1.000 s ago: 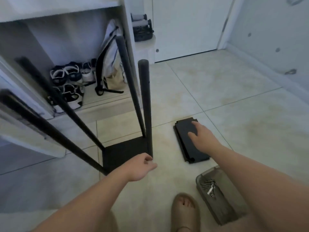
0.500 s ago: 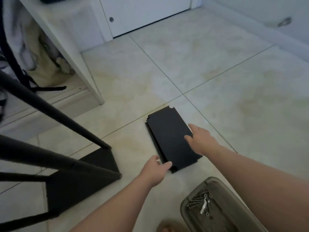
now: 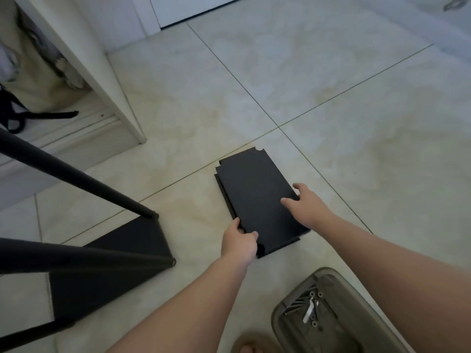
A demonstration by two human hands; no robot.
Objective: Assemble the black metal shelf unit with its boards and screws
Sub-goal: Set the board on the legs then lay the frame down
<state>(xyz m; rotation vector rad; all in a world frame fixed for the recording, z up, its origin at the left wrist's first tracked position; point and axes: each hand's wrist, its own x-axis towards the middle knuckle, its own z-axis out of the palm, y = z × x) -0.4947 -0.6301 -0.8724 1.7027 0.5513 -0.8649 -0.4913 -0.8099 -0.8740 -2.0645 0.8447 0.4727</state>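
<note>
Left hand (image 3: 238, 242) and right hand (image 3: 308, 207) pinch the top spare board (image 3: 254, 194), centre; frame (image 3: 76, 179), lower left, bears one fitted shelf (image 3: 109, 273) only.

Black boards (image 3: 254, 197) stacked flat, slightly offset; legged frame (image 3: 132, 240) upright, left.

Stack of boards (image 3: 257, 200) flat on the floor (image 3: 331, 110) straight ahead of me; my left hand (image 3: 238, 242) grips its near-left corner, my right hand (image 3: 308, 207) its right edge. Shelf frame (image 3: 109, 271) on the floor to the left of the stack, legs running off left, with the cabinet (image 3: 102, 72) behind it. Tray (image 3: 283, 309) nearer me, right of my left arm, screws (image 3: 309, 308) in it.
</note>
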